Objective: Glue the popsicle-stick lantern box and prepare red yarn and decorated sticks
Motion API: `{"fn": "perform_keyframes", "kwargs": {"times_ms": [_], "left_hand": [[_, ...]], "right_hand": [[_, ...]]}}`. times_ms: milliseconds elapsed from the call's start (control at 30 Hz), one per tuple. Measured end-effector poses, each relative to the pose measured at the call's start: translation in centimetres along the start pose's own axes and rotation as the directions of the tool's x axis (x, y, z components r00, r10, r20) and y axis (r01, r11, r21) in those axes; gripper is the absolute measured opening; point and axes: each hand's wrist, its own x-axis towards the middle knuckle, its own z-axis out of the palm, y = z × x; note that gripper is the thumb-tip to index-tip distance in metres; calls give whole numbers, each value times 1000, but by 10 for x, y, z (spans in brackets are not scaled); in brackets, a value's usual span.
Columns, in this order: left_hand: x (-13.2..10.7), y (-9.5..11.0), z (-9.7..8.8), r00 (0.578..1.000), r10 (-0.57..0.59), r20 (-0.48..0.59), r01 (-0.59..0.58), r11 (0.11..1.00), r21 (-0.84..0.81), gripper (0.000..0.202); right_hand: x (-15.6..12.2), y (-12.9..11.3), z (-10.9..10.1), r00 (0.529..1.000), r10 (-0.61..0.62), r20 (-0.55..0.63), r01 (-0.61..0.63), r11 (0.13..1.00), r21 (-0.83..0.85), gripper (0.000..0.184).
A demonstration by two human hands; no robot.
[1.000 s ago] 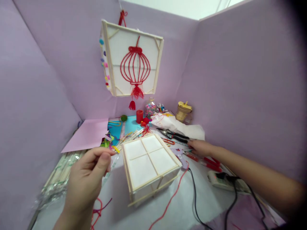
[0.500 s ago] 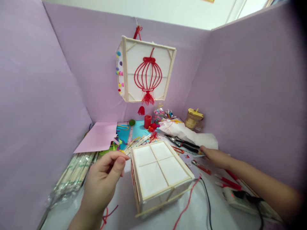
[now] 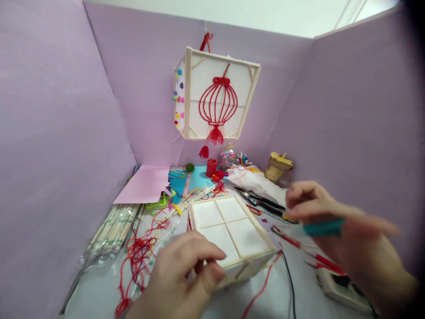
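Note:
A box-shaped frame of thin wooden sticks with white paper panels (image 3: 237, 228) rests on the table in front of me. My left hand (image 3: 189, 270) is over its near left corner, fingers bent, with a gap between thumb and forefinger and nothing seen in them. Whether it touches the frame I cannot tell. To the right, my right hand (image 3: 335, 235) is raised above the tabletop and smeared by motion. It is closed on a teal stick-like tool (image 3: 323, 227), too blurred to name exactly.
A finished paper lantern (image 3: 219, 97) hangs above. Tangled red yarn (image 3: 141, 257) and bagged sticks (image 3: 111, 232) lie left. At right are black-handled pruning shears (image 3: 260, 201), a red-handled cutter (image 3: 286, 237), a power strip (image 3: 341, 290) and a black cord (image 3: 289, 279).
My right hand has come up and nearer from beside the shears, with the teal tool in it. My left hand has moved right and down to the frame's near corner. The view has shifted left.

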Motion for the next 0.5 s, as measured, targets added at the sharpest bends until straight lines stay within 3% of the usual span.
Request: {"fn": "perform_keyframes", "kwargs": {"times_ms": [33, 67, 133, 167, 300, 367, 500], "left_hand": [[-2, 7, 3, 998, 55, 4, -55, 997, 57, 15], [-4, 13, 5, 995, 100, 10, -100, 988, 119, 20], [-7, 22, 10, 987, 155, 36, -159, 962, 223, 26], [-9, 25, 11, 985, 161, 55, -170, 952, 256, 25], [-15, 28, 12, 991, 77, 105, -105, 951, 291, 28], [-15, 26, 11, 991, 57, 125, -92, 952, 292, 29], [-9, 15, 6, 975, 168, 148, -203, 942, 268, 26]], "right_hand": [[-1, -13, 11, 983, -78, 166, 74, 997, 27, 63], [-3, -23, 21, 931, -103, 350, 94, 995, 41, 55], [-6, -36, 38, 841, -143, 522, 130, 990, 62, 36], [-7, -41, 46, 823, -154, 547, 140, 988, 67, 29], [-11, -56, 71, 900, -82, 428, 90, 996, 3, 14], [-13, -60, 82, 939, -62, 339, 63, 998, 8, 17], [-12, -58, 96, 981, -99, 165, 83, 991, 101, 23]]}}
